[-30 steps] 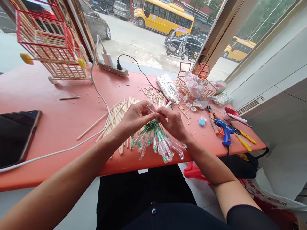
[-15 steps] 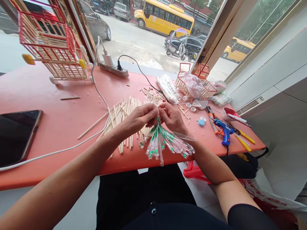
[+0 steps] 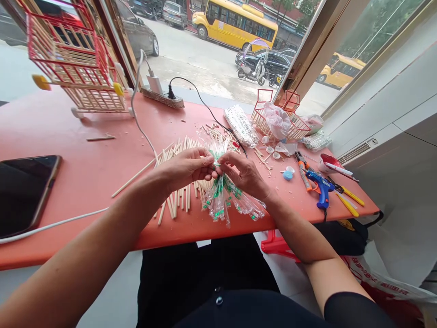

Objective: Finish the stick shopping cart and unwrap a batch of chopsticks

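Both hands meet over the middle of the red table [image 3: 68, 150]. My left hand [image 3: 186, 167] and my right hand [image 3: 244, 174] are both closed on a bundle of clear plastic chopstick wrappers with green print [image 3: 223, 196]. The wrappers fan out below and above the fingers. A spread of bare wooden chopsticks [image 3: 175, 157] lies on the table just under and left of my left hand.
A red and wood model cart [image 3: 73, 64] stands at the back left. A phone [image 3: 22, 191] lies at the left edge, with a white cable [image 3: 138, 123] running to a power strip [image 3: 162, 96]. A blue glue gun [image 3: 319, 186], pliers, cutters and a small basket [image 3: 285, 120] sit to the right.
The wrapper bundle has been turned and gathered between both hands, its fanned ends shifting from lower right to straight below, with more wrapper tips showing above the fingers.
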Demonstrator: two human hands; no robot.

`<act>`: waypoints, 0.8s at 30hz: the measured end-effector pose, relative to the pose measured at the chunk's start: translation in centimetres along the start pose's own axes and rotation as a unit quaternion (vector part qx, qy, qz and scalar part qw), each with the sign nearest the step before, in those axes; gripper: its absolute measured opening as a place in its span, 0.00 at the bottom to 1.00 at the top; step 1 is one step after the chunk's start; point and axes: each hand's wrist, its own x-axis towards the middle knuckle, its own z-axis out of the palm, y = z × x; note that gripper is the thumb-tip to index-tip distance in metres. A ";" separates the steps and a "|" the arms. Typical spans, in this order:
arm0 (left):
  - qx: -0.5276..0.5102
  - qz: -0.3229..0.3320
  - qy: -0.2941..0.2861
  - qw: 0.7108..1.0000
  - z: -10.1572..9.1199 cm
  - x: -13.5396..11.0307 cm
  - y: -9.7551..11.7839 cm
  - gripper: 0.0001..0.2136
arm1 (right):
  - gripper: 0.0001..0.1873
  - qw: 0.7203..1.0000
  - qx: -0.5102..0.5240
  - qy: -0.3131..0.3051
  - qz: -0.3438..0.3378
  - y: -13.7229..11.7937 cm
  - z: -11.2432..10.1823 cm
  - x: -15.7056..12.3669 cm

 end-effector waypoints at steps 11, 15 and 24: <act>0.066 0.040 0.055 0.996 0.1 0.0 0.2 0.25 | 0.08 0.998 0.006 -0.065 0.014 0.3 -0.3 -0.1; 0.142 0.092 0.085 0.982 0.1 0.2 -0.1 0.22 | 0.13 0.996 0.029 -0.051 0.066 0.7 0.1 -0.1; 0.444 0.299 0.196 0.822 2.2 -0.2 -0.9 0.04 | 0.10 0.993 0.012 0.000 0.119 0.5 0.2 0.0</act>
